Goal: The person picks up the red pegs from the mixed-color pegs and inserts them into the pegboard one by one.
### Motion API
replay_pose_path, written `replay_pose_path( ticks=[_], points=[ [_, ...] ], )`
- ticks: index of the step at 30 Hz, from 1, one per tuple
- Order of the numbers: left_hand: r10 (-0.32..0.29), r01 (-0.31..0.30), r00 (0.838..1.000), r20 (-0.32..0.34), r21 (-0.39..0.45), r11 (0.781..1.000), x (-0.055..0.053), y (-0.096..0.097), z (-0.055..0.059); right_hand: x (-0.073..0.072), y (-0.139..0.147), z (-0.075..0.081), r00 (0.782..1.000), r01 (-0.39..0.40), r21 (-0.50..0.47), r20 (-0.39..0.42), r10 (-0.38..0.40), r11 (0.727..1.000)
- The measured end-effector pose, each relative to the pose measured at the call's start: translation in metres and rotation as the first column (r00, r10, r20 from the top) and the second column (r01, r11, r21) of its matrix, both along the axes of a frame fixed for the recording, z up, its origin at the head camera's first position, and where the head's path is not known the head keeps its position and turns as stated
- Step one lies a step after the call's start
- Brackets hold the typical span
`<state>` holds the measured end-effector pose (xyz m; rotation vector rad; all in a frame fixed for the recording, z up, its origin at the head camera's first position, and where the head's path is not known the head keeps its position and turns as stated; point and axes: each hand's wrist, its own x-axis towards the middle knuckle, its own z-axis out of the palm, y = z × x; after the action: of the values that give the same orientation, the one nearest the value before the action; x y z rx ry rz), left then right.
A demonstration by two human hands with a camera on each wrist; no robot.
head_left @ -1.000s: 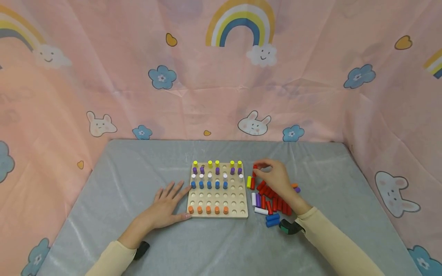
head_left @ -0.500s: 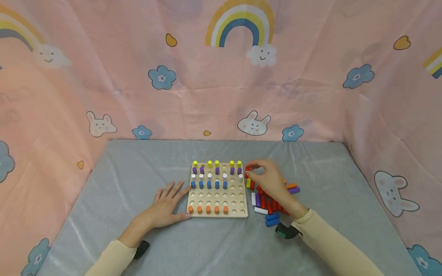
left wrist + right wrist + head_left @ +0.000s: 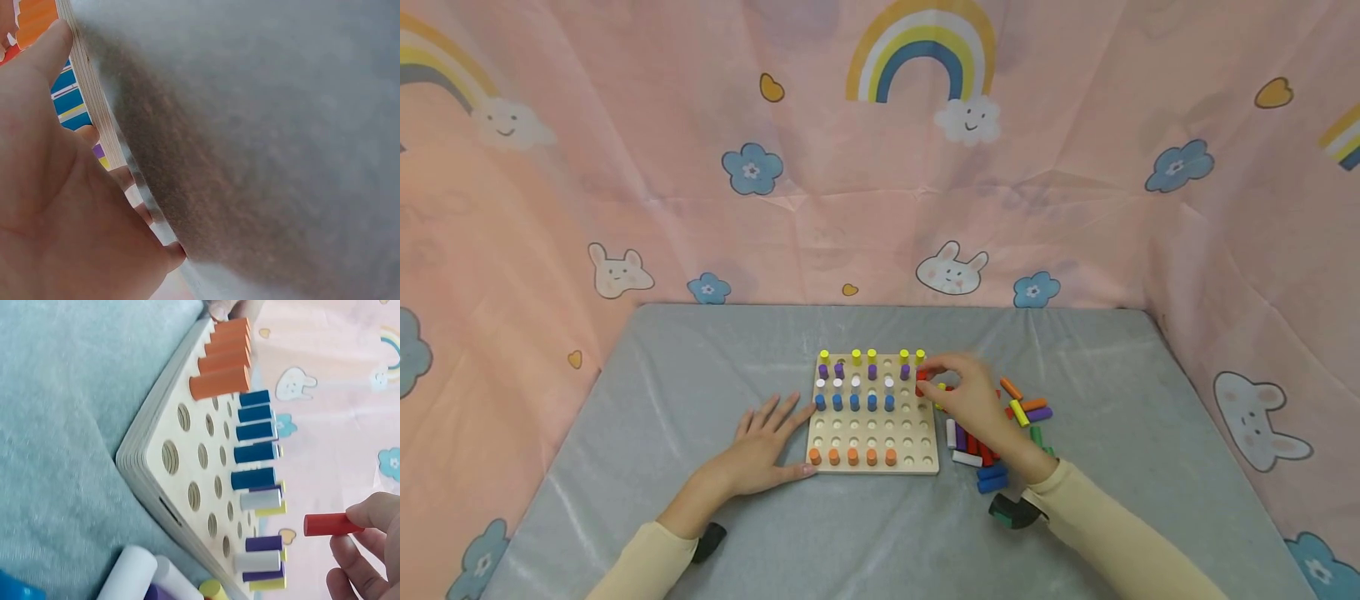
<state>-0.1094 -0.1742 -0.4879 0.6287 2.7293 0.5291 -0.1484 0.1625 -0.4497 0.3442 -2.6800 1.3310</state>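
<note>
A wooden peg board [image 3: 917, 440] lies on the grey-covered table. In it stand rows of yellow [image 3: 872, 357], purple [image 3: 872, 372], white [image 3: 855, 384], blue [image 3: 854, 402] and orange pegs [image 3: 853, 457]; round holes show among them. At the board's left edge rests my left hand [image 3: 754, 460], fingers spread, the thumb touching the front corner. My right hand [image 3: 976, 407] pinches a red peg [image 3: 324, 525] between thumb and fingers above the board's right edge. In the right wrist view that peg is held clear of the holes. The hand hides part of the right column in the head view.
Loose pegs lie right of the board, partly under the right hand: white [image 3: 967, 458], blue [image 3: 992, 480], yellow [image 3: 1018, 413], orange [image 3: 1034, 404], purple [image 3: 1039, 415], green [image 3: 1036, 435] and several red ones. A pink patterned cloth [image 3: 850, 208] hangs behind the table.
My right hand has carried the red peg left, from above the loose pegs to over the board's right edge, uncovering yellow and green pegs. My left hand has stayed still.
</note>
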Motion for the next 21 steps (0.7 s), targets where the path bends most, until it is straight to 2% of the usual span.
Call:
replay_pose_path(
  ticks=[8, 21],
  points=[
    [0.004, -0.004, 1.000, 0.015, 0.005, 1.000, 0.001, 0.000, 0.001, 0.002, -0.011, -0.001, 0.999, -0.026, -0.035, 0.026, 0.027, 0.999],
    [0.003, -0.004, 1.000, 0.013, 0.022, 1.000, 0.001, 0.001, 0.001, 0.006, -0.022, 0.002, 0.997, -0.078, -0.064, -0.014, 0.077, 0.995]
  ],
)
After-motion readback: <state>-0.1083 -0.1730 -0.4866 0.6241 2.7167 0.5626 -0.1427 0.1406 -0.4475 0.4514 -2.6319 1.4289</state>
